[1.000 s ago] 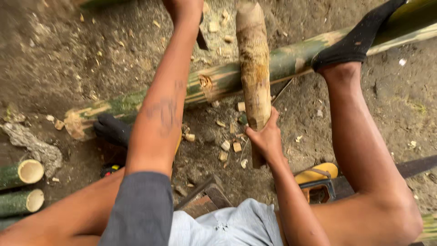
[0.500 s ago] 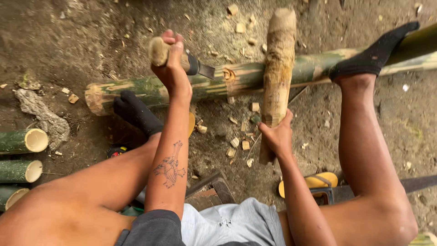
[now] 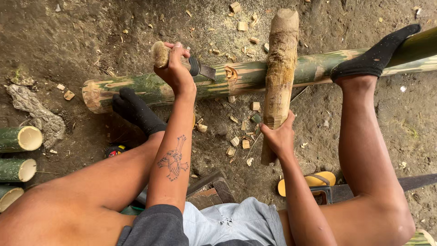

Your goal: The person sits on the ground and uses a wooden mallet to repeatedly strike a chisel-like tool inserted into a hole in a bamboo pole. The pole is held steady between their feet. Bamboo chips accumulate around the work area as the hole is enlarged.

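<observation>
Green bamboo, a long thick pole (image 3: 255,77) with pale scraped patches, is lying across the bare dirt ground (image 3: 82,32) from left to right, and I am pinning it down with both feet in black socks, one (image 3: 136,111) near the left cut end and one (image 3: 375,57) further right. My left hand (image 3: 175,70) is wrapping tightly around the worn wooden handle of a chisel (image 3: 182,61), its frayed butt sticking out to the left and its dark metal blade pointing right, lying along the top of the pole just short of a rough notch (image 3: 231,74) cut into the bamboo. My right hand (image 3: 278,136) is closing firmly around the near end of a thick, rough wooden club (image 3: 278,73), which is standing over the pole just to the right of the notch, its far end reaching past the bamboo; I cannot tell whether it is touching the pole. Pale wood chips (image 3: 241,132) are lying scattered on the dirt between the pole and my hands, and more are lying beyond it. At the far left, three short cut bamboo sections (image 3: 20,139) are showing their hollow pale ends beside a grey stone (image 3: 34,114). A yellow sandal (image 3: 314,181) is resting on the ground near my right leg.
</observation>
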